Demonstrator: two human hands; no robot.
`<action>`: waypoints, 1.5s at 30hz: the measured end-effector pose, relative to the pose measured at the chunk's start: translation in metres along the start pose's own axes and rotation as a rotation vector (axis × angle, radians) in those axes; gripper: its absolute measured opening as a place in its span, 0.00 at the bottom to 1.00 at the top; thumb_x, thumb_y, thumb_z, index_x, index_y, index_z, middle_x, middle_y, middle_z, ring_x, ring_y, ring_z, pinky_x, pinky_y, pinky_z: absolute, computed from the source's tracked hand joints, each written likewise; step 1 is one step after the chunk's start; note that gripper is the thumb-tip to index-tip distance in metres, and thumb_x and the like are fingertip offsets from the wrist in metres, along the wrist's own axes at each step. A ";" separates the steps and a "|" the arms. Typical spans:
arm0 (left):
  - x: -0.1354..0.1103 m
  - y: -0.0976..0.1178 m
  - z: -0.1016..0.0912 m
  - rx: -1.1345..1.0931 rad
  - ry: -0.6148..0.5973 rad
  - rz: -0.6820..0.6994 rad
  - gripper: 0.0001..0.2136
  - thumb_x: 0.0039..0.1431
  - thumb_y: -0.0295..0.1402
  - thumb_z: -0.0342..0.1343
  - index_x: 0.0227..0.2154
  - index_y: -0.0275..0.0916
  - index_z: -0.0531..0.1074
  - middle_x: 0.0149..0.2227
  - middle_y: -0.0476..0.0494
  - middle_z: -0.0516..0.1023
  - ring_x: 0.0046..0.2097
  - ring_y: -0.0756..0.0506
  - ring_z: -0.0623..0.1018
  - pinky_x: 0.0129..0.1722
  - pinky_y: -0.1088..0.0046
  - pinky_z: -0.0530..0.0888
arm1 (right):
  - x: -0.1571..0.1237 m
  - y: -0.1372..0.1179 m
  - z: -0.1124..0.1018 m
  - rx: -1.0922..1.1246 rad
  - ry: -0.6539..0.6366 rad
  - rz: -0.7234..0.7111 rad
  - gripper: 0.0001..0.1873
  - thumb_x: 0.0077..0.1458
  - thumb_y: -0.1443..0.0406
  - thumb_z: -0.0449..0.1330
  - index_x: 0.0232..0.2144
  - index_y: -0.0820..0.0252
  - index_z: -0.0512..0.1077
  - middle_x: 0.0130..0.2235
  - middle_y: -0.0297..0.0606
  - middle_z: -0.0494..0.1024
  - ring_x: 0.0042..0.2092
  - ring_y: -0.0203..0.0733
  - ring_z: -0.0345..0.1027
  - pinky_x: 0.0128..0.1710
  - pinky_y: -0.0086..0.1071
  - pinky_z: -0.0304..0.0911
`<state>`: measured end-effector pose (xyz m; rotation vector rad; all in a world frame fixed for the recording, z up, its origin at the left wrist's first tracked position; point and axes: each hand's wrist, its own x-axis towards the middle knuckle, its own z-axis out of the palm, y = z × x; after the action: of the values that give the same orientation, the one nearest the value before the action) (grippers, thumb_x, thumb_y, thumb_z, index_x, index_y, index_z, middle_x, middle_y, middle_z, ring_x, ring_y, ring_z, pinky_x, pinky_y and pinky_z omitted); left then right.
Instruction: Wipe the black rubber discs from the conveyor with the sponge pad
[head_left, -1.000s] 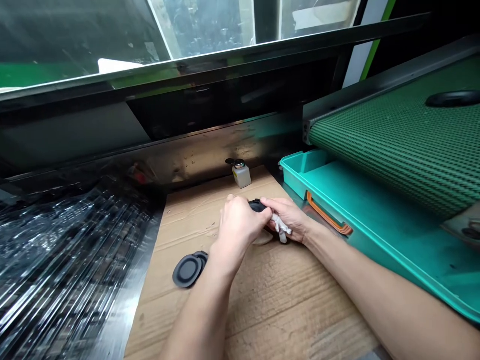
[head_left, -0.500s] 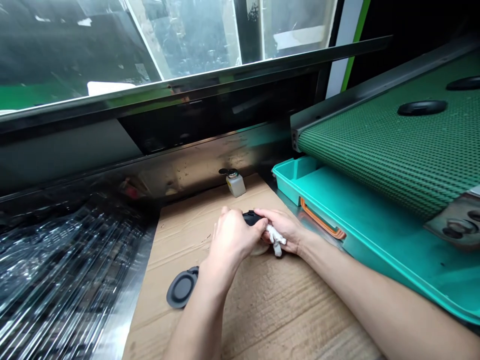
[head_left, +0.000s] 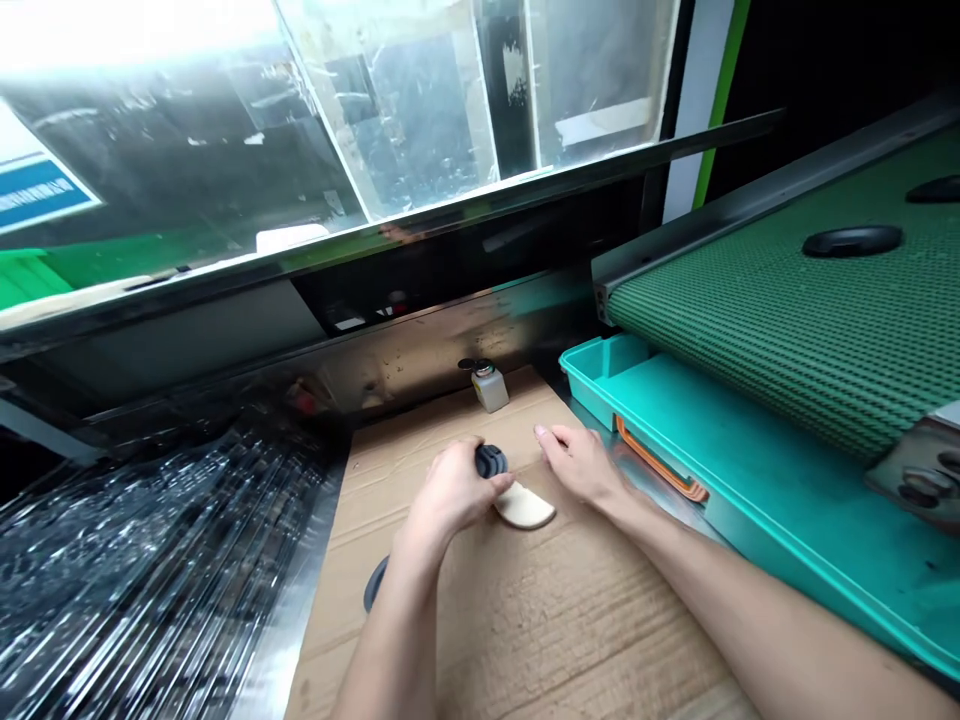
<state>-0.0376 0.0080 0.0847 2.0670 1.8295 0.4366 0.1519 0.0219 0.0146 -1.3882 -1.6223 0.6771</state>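
Note:
My left hand [head_left: 457,485] is closed around a small dark grey round part [head_left: 491,460], its ridged face showing beyond the fingers. Under the fingertips lies a cream-coloured, round-edged pad [head_left: 527,508] on the cardboard sheet [head_left: 517,620]. My right hand [head_left: 581,462] hovers just to the right, apart from the part, with thumb and fingers curled together. Whatever it may hold is hidden. Behind my left forearm, a dark grey disc [head_left: 373,583] shows only its edge.
A small white bottle with a metal top [head_left: 490,388] stands at the cardboard's far edge. To the right are a teal tray [head_left: 720,420] with an orange handle and a green conveyor belt [head_left: 787,310] carrying black oval parts [head_left: 853,240]. Clear plastic wrap [head_left: 150,560] lies left.
My hands have come apart; the right has moved away from the dark part. The white cloth it held is no longer visible. The cream pad is now uncovered, and the view has shifted.

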 end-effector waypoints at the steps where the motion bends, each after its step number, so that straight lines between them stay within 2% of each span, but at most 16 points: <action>1: 0.001 -0.005 -0.002 0.017 0.007 -0.020 0.29 0.44 0.43 0.63 0.50 0.39 0.70 0.52 0.34 0.74 0.52 0.37 0.73 0.47 0.67 0.67 | 0.001 0.003 -0.001 -0.138 0.054 -0.055 0.24 0.62 0.51 0.47 0.23 0.59 0.69 0.24 0.37 0.74 0.27 0.38 0.67 0.26 0.29 0.55; 3: 0.001 -0.012 -0.002 0.047 0.010 -0.051 0.30 0.44 0.43 0.63 0.52 0.37 0.68 0.54 0.33 0.72 0.53 0.37 0.72 0.49 0.67 0.66 | 0.001 0.008 -0.003 -0.315 0.055 -0.104 0.19 0.62 0.54 0.47 0.29 0.58 0.72 0.28 0.38 0.77 0.32 0.40 0.70 0.30 0.30 0.56; 5: -0.001 -0.013 0.002 0.055 0.024 -0.059 0.29 0.46 0.45 0.61 0.51 0.39 0.69 0.51 0.34 0.75 0.51 0.37 0.74 0.46 0.67 0.68 | 0.002 0.011 -0.003 -0.413 0.014 -0.104 0.15 0.60 0.57 0.50 0.40 0.58 0.72 0.35 0.41 0.79 0.37 0.43 0.72 0.33 0.31 0.57; 7: -0.006 -0.012 0.011 0.054 0.060 -0.057 0.25 0.49 0.48 0.59 0.48 0.40 0.70 0.46 0.36 0.78 0.47 0.38 0.76 0.41 0.68 0.68 | 0.002 0.013 -0.004 -0.496 -0.020 -0.115 0.15 0.57 0.61 0.52 0.45 0.60 0.70 0.39 0.43 0.78 0.41 0.45 0.71 0.36 0.32 0.58; 11: -0.010 -0.020 0.034 0.031 0.125 -0.056 0.24 0.50 0.49 0.58 0.46 0.40 0.71 0.43 0.37 0.79 0.46 0.38 0.76 0.41 0.68 0.68 | 0.004 0.016 -0.004 -0.583 -0.088 -0.139 0.12 0.57 0.66 0.49 0.36 0.60 0.73 0.37 0.42 0.77 0.41 0.44 0.70 0.40 0.32 0.57; 14: 0.002 -0.040 0.039 -0.009 0.213 -0.076 0.27 0.50 0.51 0.57 0.50 0.40 0.69 0.46 0.36 0.78 0.48 0.38 0.76 0.43 0.67 0.68 | 0.004 0.016 -0.004 -0.585 -0.095 -0.159 0.13 0.60 0.66 0.47 0.35 0.59 0.73 0.36 0.40 0.76 0.42 0.42 0.69 0.43 0.31 0.56; 18: 0.030 -0.079 0.020 0.067 0.349 -0.199 0.29 0.49 0.51 0.58 0.50 0.38 0.69 0.48 0.34 0.76 0.47 0.36 0.75 0.43 0.65 0.69 | -0.002 0.011 -0.003 -0.652 -0.089 -0.166 0.14 0.61 0.64 0.46 0.37 0.57 0.72 0.39 0.41 0.74 0.44 0.44 0.66 0.43 0.33 0.56; 20: 0.040 -0.096 0.007 0.123 0.342 -0.249 0.28 0.47 0.49 0.60 0.48 0.37 0.70 0.46 0.33 0.77 0.46 0.35 0.76 0.43 0.64 0.69 | -0.005 0.006 -0.004 -0.722 -0.067 -0.107 0.12 0.60 0.62 0.49 0.38 0.58 0.71 0.40 0.43 0.73 0.45 0.48 0.64 0.41 0.36 0.57; 23: 0.046 -0.109 -0.006 0.120 0.273 -0.231 0.26 0.45 0.47 0.62 0.45 0.37 0.72 0.43 0.34 0.79 0.45 0.35 0.76 0.43 0.64 0.69 | -0.006 0.002 -0.008 -0.778 -0.047 -0.006 0.12 0.59 0.62 0.51 0.38 0.61 0.71 0.42 0.46 0.72 0.46 0.51 0.63 0.39 0.37 0.57; 27: 0.040 -0.106 -0.006 -0.050 0.356 -0.133 0.25 0.46 0.47 0.62 0.45 0.39 0.73 0.48 0.35 0.76 0.50 0.36 0.74 0.48 0.63 0.68 | -0.002 0.001 -0.011 -0.695 -0.052 -0.046 0.16 0.64 0.61 0.45 0.39 0.58 0.72 0.42 0.43 0.72 0.44 0.46 0.64 0.40 0.35 0.57; 32: 0.035 -0.095 0.001 -0.345 0.479 0.006 0.25 0.46 0.44 0.64 0.47 0.38 0.72 0.47 0.38 0.77 0.50 0.40 0.75 0.52 0.63 0.68 | -0.001 0.008 -0.005 -0.572 -0.006 -0.146 0.16 0.65 0.60 0.45 0.40 0.55 0.72 0.38 0.39 0.73 0.41 0.41 0.67 0.40 0.31 0.57; 35: 0.033 -0.085 -0.005 -0.573 0.654 0.069 0.24 0.46 0.41 0.65 0.47 0.40 0.71 0.50 0.39 0.74 0.53 0.41 0.73 0.56 0.63 0.65 | -0.003 0.015 0.000 -0.542 0.043 -0.189 0.15 0.65 0.60 0.45 0.38 0.55 0.71 0.37 0.38 0.73 0.40 0.41 0.67 0.39 0.31 0.57; 38: 0.018 -0.067 -0.017 -0.915 0.814 0.078 0.24 0.46 0.39 0.66 0.47 0.40 0.69 0.48 0.40 0.74 0.48 0.45 0.75 0.50 0.67 0.70 | -0.003 0.018 0.004 -0.478 0.127 -0.234 0.15 0.65 0.62 0.45 0.38 0.56 0.71 0.37 0.38 0.73 0.39 0.41 0.67 0.38 0.31 0.57; 40: -0.003 -0.050 -0.017 -1.155 0.770 0.047 0.24 0.45 0.39 0.67 0.45 0.40 0.69 0.42 0.44 0.74 0.40 0.49 0.76 0.43 0.70 0.72 | 0.005 0.014 0.006 -0.448 0.170 -0.248 0.15 0.65 0.62 0.44 0.40 0.56 0.70 0.38 0.39 0.73 0.38 0.40 0.68 0.39 0.30 0.58; 42: -0.029 -0.032 -0.006 -1.410 0.528 -0.004 0.22 0.47 0.39 0.66 0.44 0.40 0.69 0.36 0.48 0.72 0.34 0.52 0.74 0.37 0.74 0.72 | 0.023 0.003 0.008 -0.462 0.188 -0.228 0.15 0.64 0.62 0.44 0.46 0.57 0.68 0.40 0.40 0.74 0.39 0.41 0.69 0.39 0.30 0.58; 45: -0.058 -0.010 0.024 -1.692 0.147 -0.136 0.18 0.48 0.38 0.66 0.40 0.37 0.70 0.28 0.51 0.69 0.26 0.56 0.68 0.26 0.81 0.66 | 0.071 -0.025 0.010 -0.570 0.139 -0.177 0.17 0.64 0.63 0.46 0.52 0.59 0.64 0.44 0.43 0.75 0.42 0.42 0.70 0.39 0.30 0.59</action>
<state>-0.0424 -0.0498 0.0584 0.6933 0.8370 1.4229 0.1307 0.0861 0.0495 -1.6128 -1.8770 0.0008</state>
